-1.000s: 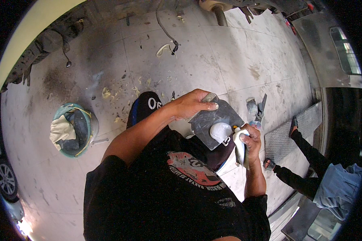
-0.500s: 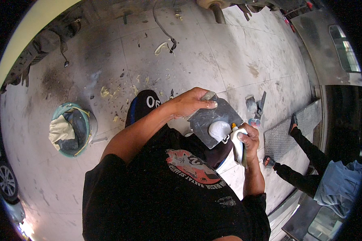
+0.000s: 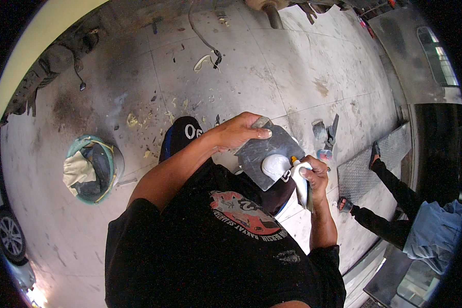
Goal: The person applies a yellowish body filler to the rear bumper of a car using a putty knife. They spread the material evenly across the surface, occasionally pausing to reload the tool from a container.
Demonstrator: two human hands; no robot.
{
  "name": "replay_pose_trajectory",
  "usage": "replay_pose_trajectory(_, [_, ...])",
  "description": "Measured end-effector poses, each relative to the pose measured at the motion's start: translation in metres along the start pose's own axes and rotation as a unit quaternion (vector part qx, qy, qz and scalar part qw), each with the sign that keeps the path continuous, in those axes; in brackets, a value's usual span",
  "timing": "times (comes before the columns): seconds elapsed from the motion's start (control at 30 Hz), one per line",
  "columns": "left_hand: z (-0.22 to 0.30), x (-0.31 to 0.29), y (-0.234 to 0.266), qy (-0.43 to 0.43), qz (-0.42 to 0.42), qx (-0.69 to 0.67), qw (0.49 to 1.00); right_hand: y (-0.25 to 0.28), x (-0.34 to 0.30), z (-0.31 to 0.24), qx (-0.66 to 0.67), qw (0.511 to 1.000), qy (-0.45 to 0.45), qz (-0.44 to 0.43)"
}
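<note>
My left hand (image 3: pixel 244 132) grips the upper left edge of a flat dark grey mixing board (image 3: pixel 255 157), its thumb lying on top. A rounded mound of pale grey, putty-like paste (image 3: pixel 275 167) sits on the board near its right side. In my right hand (image 3: pixel 316 177) is a white squeeze tube (image 3: pixel 302 186), held beside that mound with fingers wrapped round it. An orange tip shows at the tube's upper end. A thin white curl of paste (image 3: pixel 286 176) lies at the mound's lower right edge. Beneath the board is my dark-clad leg.
To the left stands a bucket (image 3: pixel 115 154) holding a cream cloth and dark sheets. Dark flat tools (image 3: pixel 330 133) and a small tub (image 3: pixel 324 154) lie right of the board. Another person's legs (image 3: pixel 380 226) are by a metal ramp (image 3: pixel 367 167). Scraps and a cable (image 3: pixel 204 37) lie ahead.
The board and both hands appear slightly further left, along with much of the background. Both holds stay the same, and the tube remains beside the mound.
</note>
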State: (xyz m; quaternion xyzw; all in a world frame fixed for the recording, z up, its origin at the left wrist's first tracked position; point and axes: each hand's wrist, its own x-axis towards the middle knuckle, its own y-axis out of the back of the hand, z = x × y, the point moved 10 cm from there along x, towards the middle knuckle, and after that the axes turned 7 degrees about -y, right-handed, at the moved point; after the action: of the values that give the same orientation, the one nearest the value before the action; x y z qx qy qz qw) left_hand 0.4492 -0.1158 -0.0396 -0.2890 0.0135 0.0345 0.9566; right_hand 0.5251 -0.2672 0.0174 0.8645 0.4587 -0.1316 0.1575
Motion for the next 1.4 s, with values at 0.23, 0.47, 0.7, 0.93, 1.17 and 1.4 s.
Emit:
replay_pose_trajectory(0.23, [-0.004,0.0,0.001,0.011,0.001,-0.013,1.0,0.003,0.001,0.006,0.019,1.0,-0.011,-0.003])
replay_pose_trajectory(0.47, [-0.005,-0.001,0.0,0.031,0.007,0.003,1.0,0.005,0.002,0.013,-0.015,0.999,-0.013,-0.031])
replay_pose_trajectory(0.7, [-0.016,-0.01,0.013,0.025,0.053,0.0,0.998,0.056,0.007,0.048,-0.087,0.995,0.005,0.055])
replay_pose_trajectory(0.93, [-0.012,-0.027,0.057,-0.026,0.187,-0.126,0.974,0.165,0.0,0.231,-0.373,0.907,-0.051,0.189])
replay_pose_trajectory(1.17, [-0.038,-0.061,0.104,0.008,0.301,-0.16,0.94,0.126,-0.039,0.409,-0.395,0.887,-0.139,0.194])
replay_pose_trajectory(1.4, [-0.04,-0.095,0.116,-0.071,0.351,-0.245,0.901,0.163,-0.044,0.51,-0.364,0.842,-0.367,0.153])
